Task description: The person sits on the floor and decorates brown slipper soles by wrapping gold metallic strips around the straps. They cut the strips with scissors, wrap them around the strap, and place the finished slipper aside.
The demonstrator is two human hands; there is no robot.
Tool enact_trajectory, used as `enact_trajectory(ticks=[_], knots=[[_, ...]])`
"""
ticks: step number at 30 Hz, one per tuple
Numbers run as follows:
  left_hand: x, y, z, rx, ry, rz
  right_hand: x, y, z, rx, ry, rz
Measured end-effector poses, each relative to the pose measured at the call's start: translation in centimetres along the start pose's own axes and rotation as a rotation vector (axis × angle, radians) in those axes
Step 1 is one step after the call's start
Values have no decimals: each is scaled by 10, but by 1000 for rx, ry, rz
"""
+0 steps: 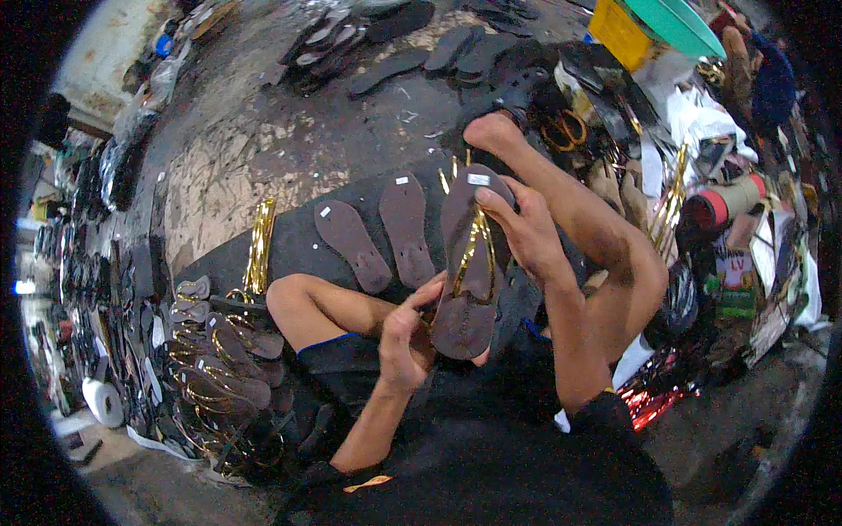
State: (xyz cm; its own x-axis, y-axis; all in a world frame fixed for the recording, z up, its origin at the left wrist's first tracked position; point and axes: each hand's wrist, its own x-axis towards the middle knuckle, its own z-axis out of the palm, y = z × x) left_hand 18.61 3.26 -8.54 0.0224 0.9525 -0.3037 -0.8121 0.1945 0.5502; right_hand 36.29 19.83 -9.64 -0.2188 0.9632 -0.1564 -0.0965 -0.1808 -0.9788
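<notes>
- Left hand (406, 351): closed on the lower left edge of a sandal, fingers partly hidden behind it.
- Right hand (529, 230): gripping the same sandal near its toe end, thumb laid on the upper face.
- Brown sandal (465, 331): held between both hands above the lap, toe end pointing away; a V of shiny gold strap on its face, a white label at the toe.
- Heap of brown sandals with gold straps (230, 377): on the person's left, pieces overlapping.
- Two brown soles (406, 226): side by side just left of the held sandal, each labelled white, no straps on them.
- Bundle of gold strips (261, 247): left of the soles.
- Dark mat (294, 237): beneath the soles.
- Red-and-tan roll (726, 202): amid clutter, far right.
- Dark soles (395, 74): scattered on the floor beyond.
- Yellow container (617, 35): upper right, next to a teal basin (682, 26).
</notes>
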Motion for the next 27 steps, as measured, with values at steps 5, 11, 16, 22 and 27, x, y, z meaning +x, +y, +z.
enact_trajectory(ticks=[5,11,16,22,27], knots=[[29,1,-38,186,-97,-245,-7,-14,1,14,-25,45],[36,-13,-51,139,-127,-348,-7,-13,4,31,-57,41],[28,-18,-57,-74,-226,-510,-13,-13,9,93,6,-17],[14,-45,-79,-201,-133,-550,-20,-27,20,182,0,-38],[26,9,14,640,-105,-223,-12,-3,3,-120,88,-112]])
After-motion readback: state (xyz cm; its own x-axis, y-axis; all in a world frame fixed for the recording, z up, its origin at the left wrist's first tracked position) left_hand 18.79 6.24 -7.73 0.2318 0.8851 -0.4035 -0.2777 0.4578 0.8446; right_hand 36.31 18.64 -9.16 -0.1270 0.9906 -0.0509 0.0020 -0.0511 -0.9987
